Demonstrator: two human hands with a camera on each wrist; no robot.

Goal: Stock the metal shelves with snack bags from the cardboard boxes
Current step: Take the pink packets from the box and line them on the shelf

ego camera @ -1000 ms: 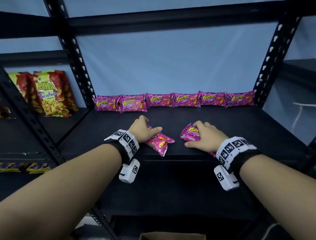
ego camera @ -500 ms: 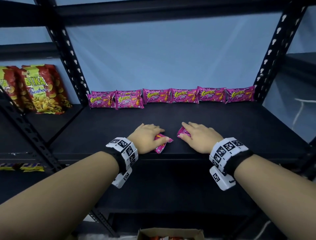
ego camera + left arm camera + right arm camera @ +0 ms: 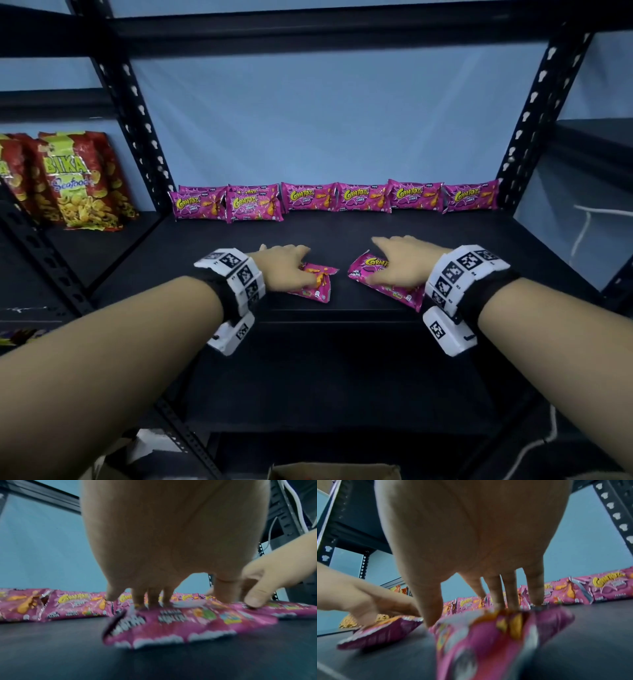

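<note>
Resting flat on the black metal shelf (image 3: 342,236), two pink snack bags lie near the front edge, one under each hand. The left hand (image 3: 284,265) lies on top of the left bag (image 3: 317,282), with its straight fingers (image 3: 153,599) pressing down on the far part of the pack and the thumb beside them; the fingers are not wrapped round the bag. The right hand (image 3: 400,265) lies on the right bag (image 3: 368,270) in the same way, fingers (image 3: 510,592) extended and touching the upper face of the pack, thumb down at the bag's near left edge. Both bags lie flat on the shelf surface, just beside each other but apart, with a narrow strip of bare shelf between them.

Along the back of the shelf, a row of pink snack bags (image 3: 334,200) stands on edge against the blue wall (image 3: 325,120), reaching from the left upright post (image 3: 137,113) to the right upright post (image 3: 534,113). The two bags at the left end of the row overlap slightly. On the neighbouring shelf to the left stand larger red and green snack bags (image 3: 77,178), upright. Below the shelf, at the bottom edge of the head view, the top rim of a cardboard box (image 3: 334,471) is visible. Each wrist carries a white band with black square markers (image 3: 236,274).
</note>
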